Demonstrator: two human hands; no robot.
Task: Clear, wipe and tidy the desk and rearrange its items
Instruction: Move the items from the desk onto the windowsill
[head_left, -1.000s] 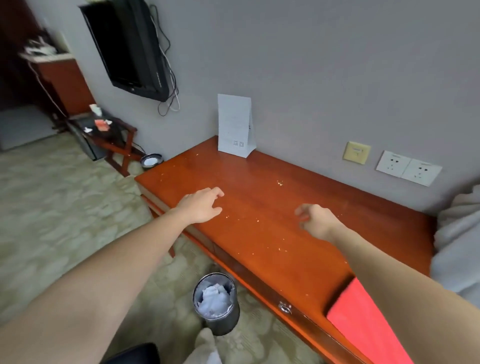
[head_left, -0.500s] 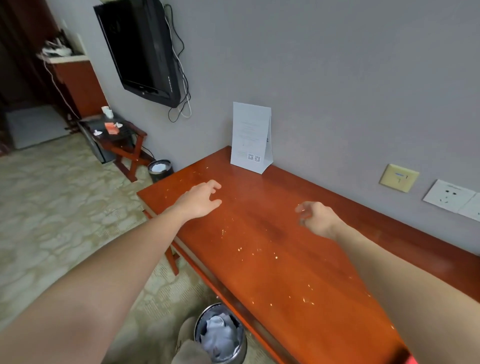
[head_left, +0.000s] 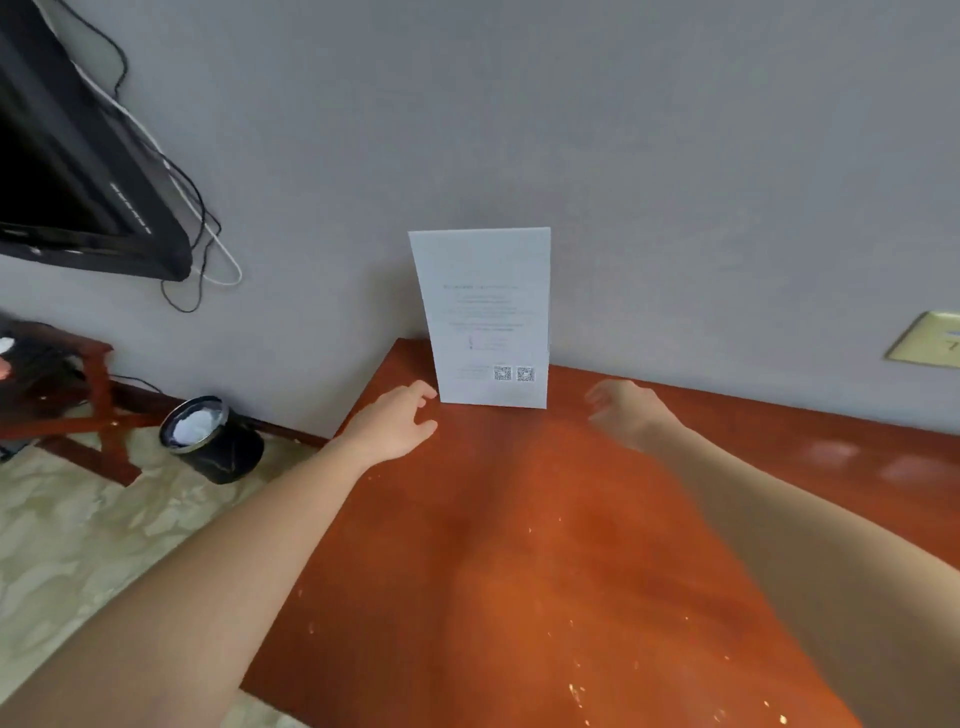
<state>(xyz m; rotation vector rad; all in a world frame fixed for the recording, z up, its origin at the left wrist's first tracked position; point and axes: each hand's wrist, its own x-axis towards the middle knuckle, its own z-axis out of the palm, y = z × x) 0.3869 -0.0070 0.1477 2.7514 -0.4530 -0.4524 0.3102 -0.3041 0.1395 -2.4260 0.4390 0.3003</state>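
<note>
- The left hand (head_left: 397, 421) reaches out over the desk, palm down, with fingers loosely spread and slightly bent. It holds nothing. Its fingertips come just beside the lower left corner of the standing card; whether they touch it cannot be told.
- The right hand (head_left: 626, 413) hovers to the right of the card, apart from it. It is blurred, its fingers hang loosely curled, and it grips nothing.
- The card (head_left: 485, 317) is a white folded sign with small print and two square codes near its bottom edge. It stands upright between the two hands, at the back of the desk against the grey wall.
- The desk (head_left: 519, 545) is glossy reddish-brown wood and spreads forward from the card. Pale crumbs (head_left: 576, 693) are scattered over its near part, well in front of the card.
- A yellowish wall plate (head_left: 927, 340) sits far to the right of the card.
- A dark round waste bin (head_left: 210, 441) with white paper inside stands on the floor to the card's left.
- A black television (head_left: 72, 176) with dangling cables hangs on the wall above and left of the card.
</note>
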